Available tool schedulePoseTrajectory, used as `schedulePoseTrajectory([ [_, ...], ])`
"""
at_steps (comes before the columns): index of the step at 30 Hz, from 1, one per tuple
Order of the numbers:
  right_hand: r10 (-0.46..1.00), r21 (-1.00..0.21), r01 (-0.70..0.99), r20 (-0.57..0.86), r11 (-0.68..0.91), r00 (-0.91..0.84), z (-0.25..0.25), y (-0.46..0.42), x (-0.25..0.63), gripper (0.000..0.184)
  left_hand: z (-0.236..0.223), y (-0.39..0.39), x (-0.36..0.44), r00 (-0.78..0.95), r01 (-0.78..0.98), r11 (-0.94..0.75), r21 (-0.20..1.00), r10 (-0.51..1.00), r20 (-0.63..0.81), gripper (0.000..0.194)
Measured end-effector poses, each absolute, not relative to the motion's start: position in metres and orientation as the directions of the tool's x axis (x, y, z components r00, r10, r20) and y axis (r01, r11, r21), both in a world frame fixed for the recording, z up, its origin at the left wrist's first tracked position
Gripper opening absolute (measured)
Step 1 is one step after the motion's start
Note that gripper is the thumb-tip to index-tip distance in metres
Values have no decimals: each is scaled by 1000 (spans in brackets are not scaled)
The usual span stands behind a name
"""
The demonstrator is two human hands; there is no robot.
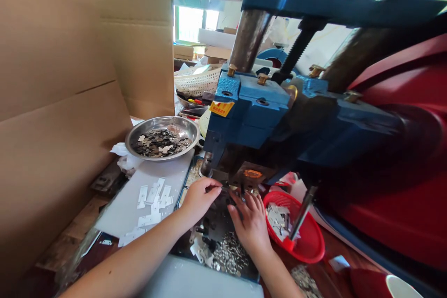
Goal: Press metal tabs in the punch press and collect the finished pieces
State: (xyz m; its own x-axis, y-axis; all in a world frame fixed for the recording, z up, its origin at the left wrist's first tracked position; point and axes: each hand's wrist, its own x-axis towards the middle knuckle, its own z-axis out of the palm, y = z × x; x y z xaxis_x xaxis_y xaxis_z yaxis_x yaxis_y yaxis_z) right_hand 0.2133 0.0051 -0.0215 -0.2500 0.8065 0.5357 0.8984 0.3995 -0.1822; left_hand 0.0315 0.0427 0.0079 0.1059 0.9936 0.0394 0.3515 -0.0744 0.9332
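A blue press stands before me, and both hands are at its lower tooling. My left hand is closed, thumb and fingers pinched together at the tooling's front edge; anything between them is too small to make out. Close beside it, my right hand has its fingers stretched forward and apart, the tips touching or very near the tooling. Shadow under the press head hides part of the fingertips. Below the hands, small round metal bits and several flat metal pieces lie on the dark press bed.
Flat metal strips lie on a pale board at left, with a steel bowl of metal pieces behind. A red basket holding flat pieces stands at right. Cardboard walls the left side; a red machine guard fills the right.
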Motion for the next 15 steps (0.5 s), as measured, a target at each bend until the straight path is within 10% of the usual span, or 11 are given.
schedulePoseTrajectory([
  [15, 792, -153, 910, 560, 387, -243, -26, 8, 214, 27, -4, 49, 49, 12, 496, -138, 857, 988, 152, 10],
])
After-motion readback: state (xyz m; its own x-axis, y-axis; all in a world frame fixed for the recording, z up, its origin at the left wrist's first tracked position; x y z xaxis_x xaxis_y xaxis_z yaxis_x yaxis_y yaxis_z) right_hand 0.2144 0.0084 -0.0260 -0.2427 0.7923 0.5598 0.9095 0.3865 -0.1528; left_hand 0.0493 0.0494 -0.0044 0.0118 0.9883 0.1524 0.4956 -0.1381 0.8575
